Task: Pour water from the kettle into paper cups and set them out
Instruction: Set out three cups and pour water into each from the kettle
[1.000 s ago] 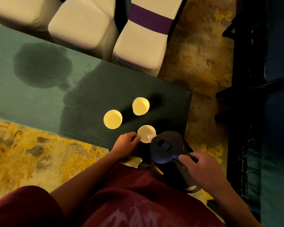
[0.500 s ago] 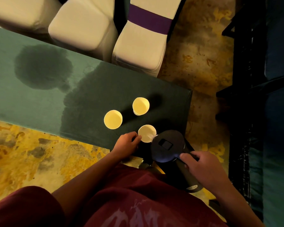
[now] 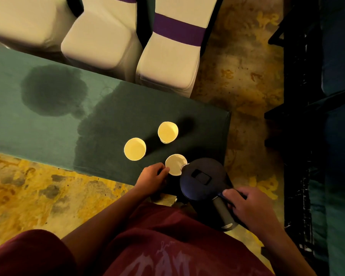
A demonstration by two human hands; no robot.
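Observation:
Three paper cups stand near the right end of the green table [image 3: 38,134]. My left hand [image 3: 151,179] grips the nearest cup [image 3: 174,163] at the table's front edge. My right hand [image 3: 244,206] holds the handle of the dark kettle [image 3: 202,179], which is tilted with its spout at that cup's rim. Two other cups stand apart behind it: one to the left [image 3: 134,149] and one farther back [image 3: 167,132]. The pouring stream itself is too small to make out.
Dark wet patches [image 3: 54,90] spread over the tablecloth to the left of the cups. White covered chairs [image 3: 167,62], one with a purple band, stand behind the table. A dark frame [image 3: 295,136] runs along the right. The floor is yellow patterned.
The kettle and both hands have barely moved; the spout stays at the nearest cup's rim. The view has shifted slightly.

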